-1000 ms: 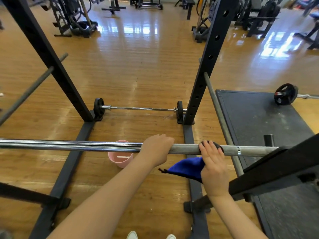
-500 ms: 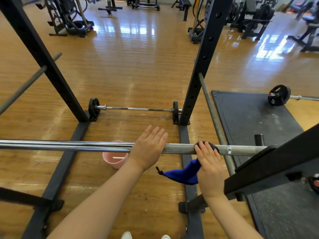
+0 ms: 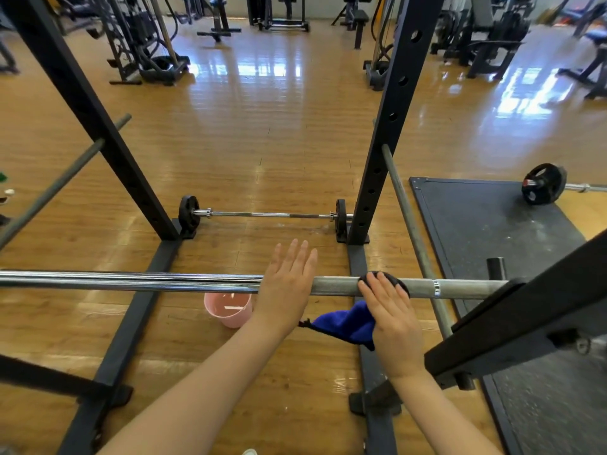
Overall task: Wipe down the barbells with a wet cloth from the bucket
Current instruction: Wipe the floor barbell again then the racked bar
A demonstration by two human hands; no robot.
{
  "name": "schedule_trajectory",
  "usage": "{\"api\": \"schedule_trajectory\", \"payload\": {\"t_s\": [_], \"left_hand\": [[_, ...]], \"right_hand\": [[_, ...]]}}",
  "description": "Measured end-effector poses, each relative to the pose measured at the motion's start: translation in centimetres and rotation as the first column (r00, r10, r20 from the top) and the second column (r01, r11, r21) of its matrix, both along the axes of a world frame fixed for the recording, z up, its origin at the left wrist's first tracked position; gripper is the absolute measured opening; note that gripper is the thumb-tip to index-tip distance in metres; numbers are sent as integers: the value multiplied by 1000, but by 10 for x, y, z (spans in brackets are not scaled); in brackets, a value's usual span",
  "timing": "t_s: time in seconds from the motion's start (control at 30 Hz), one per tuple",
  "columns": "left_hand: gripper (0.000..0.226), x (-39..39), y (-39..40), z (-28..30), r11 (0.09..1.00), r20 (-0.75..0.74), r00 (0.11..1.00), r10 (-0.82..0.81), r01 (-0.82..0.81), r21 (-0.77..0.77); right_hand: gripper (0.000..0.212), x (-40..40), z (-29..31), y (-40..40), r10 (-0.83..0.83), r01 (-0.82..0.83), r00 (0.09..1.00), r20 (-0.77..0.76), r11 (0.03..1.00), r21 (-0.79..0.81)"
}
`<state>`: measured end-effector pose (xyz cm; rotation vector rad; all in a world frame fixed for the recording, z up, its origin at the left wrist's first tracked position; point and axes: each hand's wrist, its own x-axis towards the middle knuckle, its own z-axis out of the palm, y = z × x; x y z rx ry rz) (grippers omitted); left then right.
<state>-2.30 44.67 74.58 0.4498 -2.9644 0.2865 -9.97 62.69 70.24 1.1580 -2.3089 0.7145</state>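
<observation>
Black power rack (image 3: 391, 126) frames the view, uprights left and right, base rails running along the wooden floor (image 3: 262, 142). Dark rubber mat (image 3: 492, 231) lies on the floor to the right of the rack, a plate-loaded bar (image 3: 543, 183) resting at its far edge. Main barbell (image 3: 131, 280) runs level across the rack at hand height, from the left edge of view to the rack arm on the right; shiny chrome on the left stretch, duller grey from the left hand rightward. Second barbell (image 3: 266, 214) with small black plates lies on the floor between the two far uprights. Pink bucket (image 3: 228, 308) stands on the floor under the main barbell, just left of the left forearm, between the base rails. Blue cloth (image 3: 345, 323) is draped over the main barbell under the right hand: a dark fold pokes out past the fingertips on the far side of the bar, the rest hangs below the bar on the near side, left of the wrist. Right hand (image 3: 391, 313) lies flat on the cloth, fingers (image 3: 377, 287) straight and together, pressing it onto the bar, not curled round it. Left hand (image 3: 289, 284) sits on the bar just left of the cloth, apart from it, palm down, fingers extended and relaxed past the bar's far side, gripping nothing.
</observation>
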Motion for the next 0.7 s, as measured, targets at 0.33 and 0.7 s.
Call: {"api": "schedule_trajectory", "payload": {"t_s": [0.33, 0.7], "left_hand": [[55, -11, -8, 13, 986, 152, 982, -111, 89, 144], [63, -1, -11, 12, 978, 90, 987, -137, 120, 173]], "right_hand": [[42, 6, -6, -24, -15, 11, 998, -62, 999, -53], [52, 3, 5, -4, 7, -13, 997, 81, 997, 74]]}}
